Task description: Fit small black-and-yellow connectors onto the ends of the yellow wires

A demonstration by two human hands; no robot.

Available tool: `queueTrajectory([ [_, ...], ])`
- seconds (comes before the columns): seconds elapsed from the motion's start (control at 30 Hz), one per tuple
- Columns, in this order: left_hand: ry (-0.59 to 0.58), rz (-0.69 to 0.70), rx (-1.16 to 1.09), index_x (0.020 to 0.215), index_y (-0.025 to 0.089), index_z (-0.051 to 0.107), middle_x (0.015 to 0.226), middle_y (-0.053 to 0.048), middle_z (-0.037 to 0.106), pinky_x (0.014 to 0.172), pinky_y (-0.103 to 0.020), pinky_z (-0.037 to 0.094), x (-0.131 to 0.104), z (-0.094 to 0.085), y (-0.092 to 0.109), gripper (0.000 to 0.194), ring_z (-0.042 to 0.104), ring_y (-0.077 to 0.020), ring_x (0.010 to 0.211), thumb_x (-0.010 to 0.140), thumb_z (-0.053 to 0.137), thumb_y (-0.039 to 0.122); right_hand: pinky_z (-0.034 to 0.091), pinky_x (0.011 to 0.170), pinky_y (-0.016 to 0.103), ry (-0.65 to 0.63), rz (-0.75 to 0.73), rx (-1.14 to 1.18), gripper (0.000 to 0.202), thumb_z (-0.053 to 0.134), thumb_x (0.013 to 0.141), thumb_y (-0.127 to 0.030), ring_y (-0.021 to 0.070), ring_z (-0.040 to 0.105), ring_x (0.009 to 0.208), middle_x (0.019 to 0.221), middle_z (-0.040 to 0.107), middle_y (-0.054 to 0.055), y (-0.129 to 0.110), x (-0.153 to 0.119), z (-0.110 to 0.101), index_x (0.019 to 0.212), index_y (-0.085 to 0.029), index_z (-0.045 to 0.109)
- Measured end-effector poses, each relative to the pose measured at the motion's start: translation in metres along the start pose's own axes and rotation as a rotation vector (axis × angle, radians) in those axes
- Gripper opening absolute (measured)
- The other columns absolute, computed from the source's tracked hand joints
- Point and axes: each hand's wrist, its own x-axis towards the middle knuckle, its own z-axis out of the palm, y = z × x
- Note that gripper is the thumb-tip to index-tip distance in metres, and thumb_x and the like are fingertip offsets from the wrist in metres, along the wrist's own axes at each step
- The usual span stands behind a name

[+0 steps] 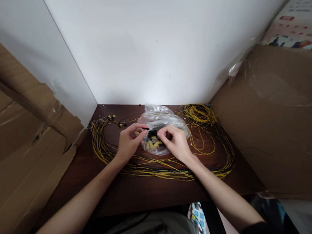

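My left hand (129,140) pinches a small black connector (145,128) between thumb and fingertips, above the near side of a clear plastic bag (160,118). Opposite it, my right hand (175,139) is closed in a pinch over the bag; what its fingertips hold is too small to make out. Black and yellow connectors (154,143) lie inside the bag, partly covered by my hands. Around the bag curves a long bundle of yellow and black wires (160,170), passing in front of it and beneath my wrists.
A coil of yellow wire (199,114) sits at the back right of the dark brown table (148,198). Wire ends and a few loose connectors (111,117) lie at the back left. Cardboard (20,142) flanks the left, a cardboard box (275,122) the right, and a white wall (150,49) the back.
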Motion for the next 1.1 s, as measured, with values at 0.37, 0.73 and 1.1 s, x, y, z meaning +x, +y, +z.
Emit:
queueTrajectory([
  [0.37, -0.218, 0.249, 0.148, 0.088, 0.017, 0.069, 0.087, -0.005, 0.06, 0.052, -0.019, 0.043, -0.0056, 0.0034, -0.0044, 0.015, 0.053, -0.0088, 0.064, 0.079, 0.057, 0.02, 0.04, 0.064, 0.024, -0.079, -0.042, -0.023, 0.012, 0.051, 0.084, -0.02, 0.0126, 0.051, 0.068, 0.072, 0.056, 0.001, -0.0027, -0.0038, 0.0052, 0.077, -0.016, 0.06],
  [0.73, -0.25, 0.29, 0.218, 0.082, 0.012, 0.063, 0.076, -0.004, 0.056, 0.057, -0.02, 0.041, -0.0069, 0.0037, 0.0028, 0.016, 0.05, -0.0101, 0.065, 0.085, 0.049, 0.02, 0.045, 0.073, 0.028, -0.018, -0.037, 0.204, 0.015, 0.058, 0.079, -0.019, 0.013, 0.055, 0.078, 0.087, 0.06, 0.003, -0.0074, -0.0002, 0.0026, 0.094, -0.019, 0.062],
  [1.1, -0.352, 0.371, 0.338, 0.079, 0.012, 0.062, 0.063, -0.001, 0.051, 0.059, -0.021, 0.039, -0.0076, 0.0041, 0.0009, 0.022, 0.047, -0.0106, 0.062, 0.087, 0.045, 0.022, 0.044, 0.064, 0.026, -0.018, -0.036, 0.22, 0.009, 0.057, 0.081, -0.024, 0.0115, 0.053, 0.069, 0.079, 0.059, 0.001, -0.0075, -0.0001, 0.0028, 0.081, -0.018, 0.064],
])
